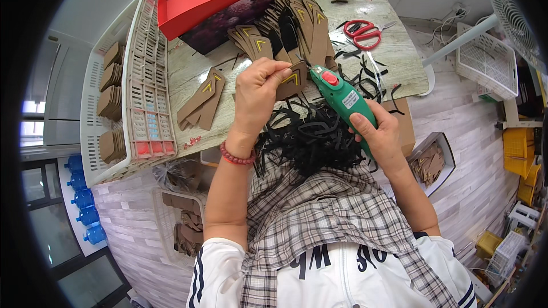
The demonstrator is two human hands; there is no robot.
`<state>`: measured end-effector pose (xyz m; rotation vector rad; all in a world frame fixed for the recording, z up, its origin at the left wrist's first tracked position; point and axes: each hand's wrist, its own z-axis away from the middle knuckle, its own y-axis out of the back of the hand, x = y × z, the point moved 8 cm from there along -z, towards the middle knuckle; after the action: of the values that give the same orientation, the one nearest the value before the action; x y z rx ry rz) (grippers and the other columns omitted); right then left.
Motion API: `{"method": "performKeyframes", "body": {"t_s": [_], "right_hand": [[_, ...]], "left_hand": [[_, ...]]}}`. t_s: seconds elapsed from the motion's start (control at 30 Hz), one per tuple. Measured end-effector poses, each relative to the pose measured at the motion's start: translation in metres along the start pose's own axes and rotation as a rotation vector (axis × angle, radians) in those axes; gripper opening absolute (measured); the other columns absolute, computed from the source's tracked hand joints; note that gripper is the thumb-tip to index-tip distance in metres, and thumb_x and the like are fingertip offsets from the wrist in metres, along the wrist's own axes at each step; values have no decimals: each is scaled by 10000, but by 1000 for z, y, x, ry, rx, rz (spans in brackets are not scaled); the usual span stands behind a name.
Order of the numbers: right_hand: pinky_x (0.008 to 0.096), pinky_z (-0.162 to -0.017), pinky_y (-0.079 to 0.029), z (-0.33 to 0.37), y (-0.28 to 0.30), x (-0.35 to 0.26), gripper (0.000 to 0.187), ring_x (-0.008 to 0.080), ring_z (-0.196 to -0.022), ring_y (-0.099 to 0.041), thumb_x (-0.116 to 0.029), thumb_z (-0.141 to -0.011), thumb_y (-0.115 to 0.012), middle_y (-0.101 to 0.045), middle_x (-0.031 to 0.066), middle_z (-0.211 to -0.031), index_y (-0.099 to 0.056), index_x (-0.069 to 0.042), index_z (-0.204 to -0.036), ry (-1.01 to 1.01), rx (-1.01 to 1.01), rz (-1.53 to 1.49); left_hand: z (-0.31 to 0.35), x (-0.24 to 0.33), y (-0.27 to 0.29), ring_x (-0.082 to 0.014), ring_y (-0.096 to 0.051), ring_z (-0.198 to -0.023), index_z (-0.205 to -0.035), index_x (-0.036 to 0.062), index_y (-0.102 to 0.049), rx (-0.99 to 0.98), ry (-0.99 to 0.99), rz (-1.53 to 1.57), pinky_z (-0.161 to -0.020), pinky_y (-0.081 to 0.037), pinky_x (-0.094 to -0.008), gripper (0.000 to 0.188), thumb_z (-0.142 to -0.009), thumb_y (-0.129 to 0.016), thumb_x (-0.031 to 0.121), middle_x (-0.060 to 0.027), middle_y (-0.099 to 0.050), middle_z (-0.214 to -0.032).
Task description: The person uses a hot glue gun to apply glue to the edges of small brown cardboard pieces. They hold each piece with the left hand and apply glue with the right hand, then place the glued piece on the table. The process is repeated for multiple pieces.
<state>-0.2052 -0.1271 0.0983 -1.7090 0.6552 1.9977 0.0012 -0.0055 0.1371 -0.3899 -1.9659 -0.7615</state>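
Observation:
My right hand (379, 131) is wrapped round a green cordless electric cutter (344, 101) with a red button. Its tip points up and left at a brown piece (293, 82) with a yellow chevron. The fingers of my left hand (255, 94) are pinched together at the left end of that piece. A tangled heap of black trimmed strips (319, 140) spreads below the cutter, over the table edge and my checked apron. Just beyond my hands, a stack of similar brown pieces (311, 25) fans out. More chevron pieces (202, 100) lie left of my left hand.
Red-handled scissors (363, 35) lie at the table's right. A red-lined box (222, 0) stands at the back left, beside a white plastic basket (123, 154) holding brown pieces. Bins of brown pieces (431, 162) stand on the floor. A fan (516, 14) rises at the right.

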Motion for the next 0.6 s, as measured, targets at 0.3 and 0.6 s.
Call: {"method": "performKeyframes", "body": {"t_s": [0.3, 0.6], "right_hand": [[207, -548, -439, -2, -7, 6, 398, 47, -614, -519, -305, -865, -721, -605, -6, -754, -633, -3, -1108, -4, -2, -38], [213, -537, -437, 0, -11, 22, 360, 54, -595, -514, -278, -879, -701, -613, 2, -749, -631, 4, -1091, -71, 2, 7]], "left_hand": [[-7, -2, 23, -204, -551, -724, -857, 6, -714, -110, -9, -152, -689, -439, -297, 88, -801, -672, 60, -80, -614, -723], [-18, -109, 87, -252, -540, -863, -811, 84, -683, 277, 214, -560, -789, -438, -370, 232, -723, -776, 278, -64, -625, -832]]}}
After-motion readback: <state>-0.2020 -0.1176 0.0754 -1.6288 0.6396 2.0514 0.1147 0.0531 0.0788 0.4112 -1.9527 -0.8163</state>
